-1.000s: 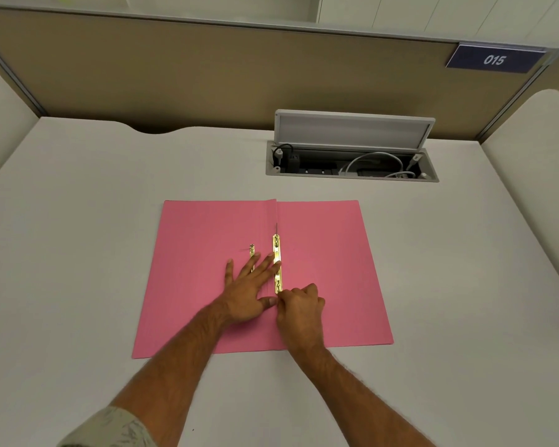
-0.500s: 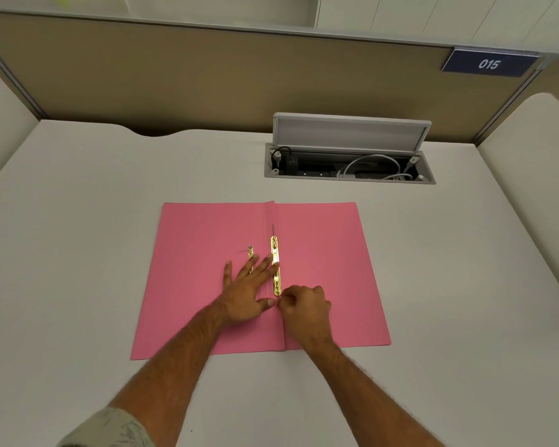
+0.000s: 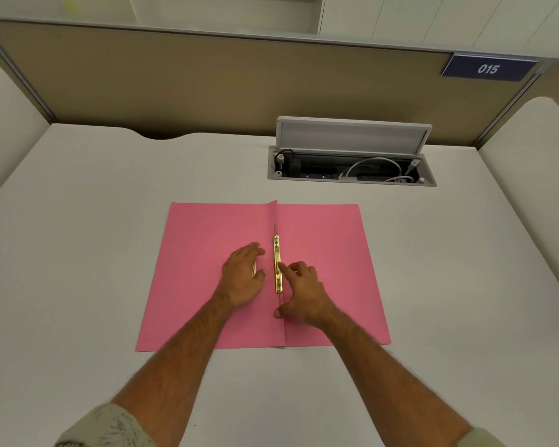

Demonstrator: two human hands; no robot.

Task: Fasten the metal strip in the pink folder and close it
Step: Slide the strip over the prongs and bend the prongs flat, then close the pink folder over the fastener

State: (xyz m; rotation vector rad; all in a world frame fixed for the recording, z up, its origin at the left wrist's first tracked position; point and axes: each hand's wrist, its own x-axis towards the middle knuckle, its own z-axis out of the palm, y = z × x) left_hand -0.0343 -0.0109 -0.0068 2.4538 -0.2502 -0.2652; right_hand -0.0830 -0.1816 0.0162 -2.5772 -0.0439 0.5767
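Observation:
The pink folder (image 3: 329, 253) lies open and flat on the white desk. A gold metal strip (image 3: 277, 264) runs along its centre fold. My left hand (image 3: 244, 275) rests on the left leaf just beside the strip, fingers curled, and it hides whatever lies under it. My right hand (image 3: 300, 293) is on the right side of the fold: its index finger touches the strip's middle and its thumb presses the fold below the strip's near end. Neither hand grips anything.
The white desk (image 3: 78, 253) surrounds the folder. An open cable box (image 3: 352, 169) with its lid raised and wires inside sits behind the folder to the right. Brown partition walls stand at the back and sides, with a sign reading 015 (image 3: 488, 69).
My right hand has opened from a fist at the strip's near end; its index finger now reaches up to the strip's middle. My left hand's fingers have curled and cover the small gold piece.

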